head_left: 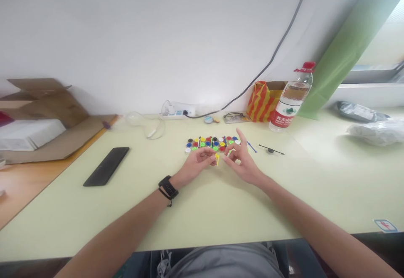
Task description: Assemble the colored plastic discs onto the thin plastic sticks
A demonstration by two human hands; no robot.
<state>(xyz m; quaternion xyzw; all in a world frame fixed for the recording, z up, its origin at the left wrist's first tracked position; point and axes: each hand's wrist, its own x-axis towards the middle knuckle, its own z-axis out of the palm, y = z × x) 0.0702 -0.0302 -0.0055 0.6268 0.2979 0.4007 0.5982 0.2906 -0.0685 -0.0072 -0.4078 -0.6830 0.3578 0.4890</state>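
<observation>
My left hand (198, 162) is curled in a pinch on a small yellow piece (217, 158) just in front of a cluster of small round coloured pieces (212, 143) on the pale green table (202, 210). My right hand (240, 158) is close beside it, thumb and a finger near the yellow piece, index finger raised. Whether the right fingers grip the piece is unclear. A black band is on my left wrist.
A black phone (106, 165) lies to the left. A water bottle (292, 99), striped orange bag (261, 101), power strip (177, 111), glasses (235, 117), clear plastic item (143, 124), blue stick (251, 146) and black stick (271, 150) lie behind. Cardboard boxes (44, 118) sit far left.
</observation>
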